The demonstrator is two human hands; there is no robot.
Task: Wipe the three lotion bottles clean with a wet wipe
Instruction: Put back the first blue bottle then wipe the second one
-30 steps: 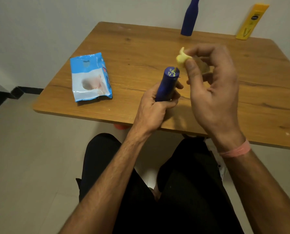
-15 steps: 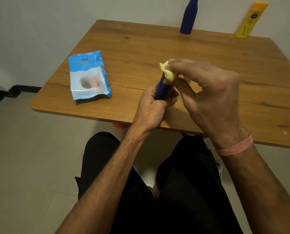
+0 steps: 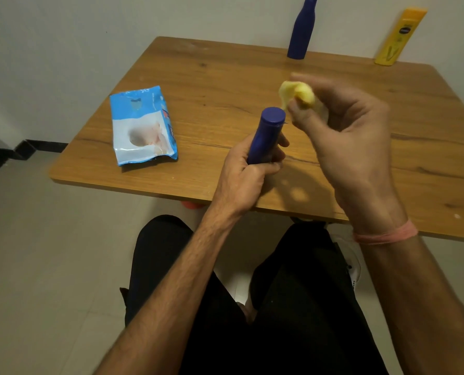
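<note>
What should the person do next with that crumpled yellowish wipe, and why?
Probably bring the crumpled yellowish wipe, pinched in the right hand, back down onto the flat cap of the dark blue plastic bottle. The left hand grips that bottle upright, cap exposed, and the wipe sits just above and beside it, apparently not touching.

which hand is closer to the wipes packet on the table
Left. The left hand, gripping the blue bottle, sits just right of the wipes packet with bare table between. The right hand, pinching the wadded wipe, is farther off, beyond the bottle.
</note>
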